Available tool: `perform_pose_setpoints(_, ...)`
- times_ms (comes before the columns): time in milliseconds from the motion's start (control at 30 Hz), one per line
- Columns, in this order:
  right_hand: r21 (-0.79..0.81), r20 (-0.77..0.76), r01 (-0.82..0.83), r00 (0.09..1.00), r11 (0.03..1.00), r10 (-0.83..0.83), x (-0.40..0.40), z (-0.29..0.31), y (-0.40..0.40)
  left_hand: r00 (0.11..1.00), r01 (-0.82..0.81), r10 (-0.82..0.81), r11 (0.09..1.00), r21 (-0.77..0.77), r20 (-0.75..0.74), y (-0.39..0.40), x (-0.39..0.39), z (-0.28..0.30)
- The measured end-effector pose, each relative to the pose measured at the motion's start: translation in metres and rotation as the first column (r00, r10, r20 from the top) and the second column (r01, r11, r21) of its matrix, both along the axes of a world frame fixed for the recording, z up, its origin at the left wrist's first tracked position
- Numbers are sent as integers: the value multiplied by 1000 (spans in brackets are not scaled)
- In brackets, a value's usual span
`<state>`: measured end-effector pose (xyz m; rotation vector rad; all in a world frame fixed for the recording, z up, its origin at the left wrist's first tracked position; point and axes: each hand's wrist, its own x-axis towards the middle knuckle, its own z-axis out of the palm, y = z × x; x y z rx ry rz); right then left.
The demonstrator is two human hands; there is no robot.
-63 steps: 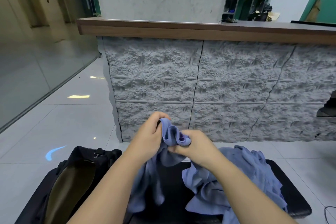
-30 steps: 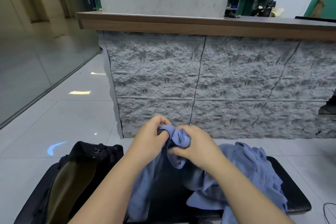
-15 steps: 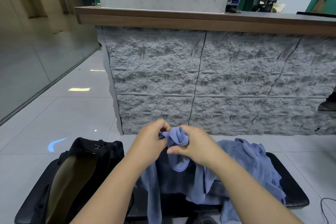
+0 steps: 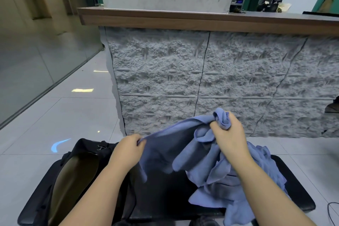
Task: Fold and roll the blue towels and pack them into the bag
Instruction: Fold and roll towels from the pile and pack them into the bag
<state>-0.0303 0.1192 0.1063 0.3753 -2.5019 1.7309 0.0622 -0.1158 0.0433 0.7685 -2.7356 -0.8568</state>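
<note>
Blue microfibre cloth stretched between the two hands: a blue towel was held up above a black bench, its top edge pulled taut. The left hand pinched one corner of that edge between thumb and fingers, low and to the left. The right hand was higher, its fingers curled round the bunched opposite end, a twisted knot of fabric poking out above the knuckles. The rest of the towel hung down in loose folds between the forearms, clear of the seat on the left side. Under and behind the right forearm lay a heap of more blue towels, crumpled on the right half of the bench, some trailing over its near edge. At the left end of the bench sat an open black bag, mouth gaping, olive lining showing inside. Beyond stood a rough grey stone-faced counter with a brown wooden top, on pale glossy floor tiles.
</note>
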Motion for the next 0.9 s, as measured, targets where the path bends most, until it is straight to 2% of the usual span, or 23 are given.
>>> perform_pose_setpoints(67,54,34,-20,999,998,18,-1,-2,3,998,-43,47,994,100,-44,0,0,-3)
perform_pose_setpoints(167,158,88,-75,994,985,62,5,-10,1,979,-44,114,927,372,-169,8,-2,4)
perform_pose_setpoints(233,135,109,-96,991,986,81,13,-15,-4,959,50,125,809,585,-254,21,0,18)
perform_pose_setpoints(300,81,178,-110,979,991,94,18,-18,-9,932,226,81,630,743,-353,32,6,34)
perform_pose_setpoints(367,12,259,-125,959,992,118,21,-19,-14,895,395,-17,490,777,-445,39,14,50)
perform_pose_setpoints(433,-56,276,-146,948,988,156,26,-19,-19,868,470,-84,455,756,-490,46,22,62)
perform_pose_setpoints(567,-112,158,-248,952,962,263,39,-19,-26,850,513,-184,499,698,-494,56,33,64)
perform_pose_setpoints(633,-108,137,-242,957,964,256,44,-20,-29,843,528,-263,575,625,-469,58,37,62)
perform_pose_setpoints(733,-70,159,-219,961,973,227,48,-20,-32,888,404,-279,853,330,-366,59,37,62)
perform_pose_setpoints(767,-70,172,-224,957,972,233,48,-20,-32,891,366,-272,903,223,-363,58,36,62)
perform_pose_setpoints(900,-46,165,-214,962,976,218,48,-20,-31,850,330,-321,943,-53,-417,53,34,52)
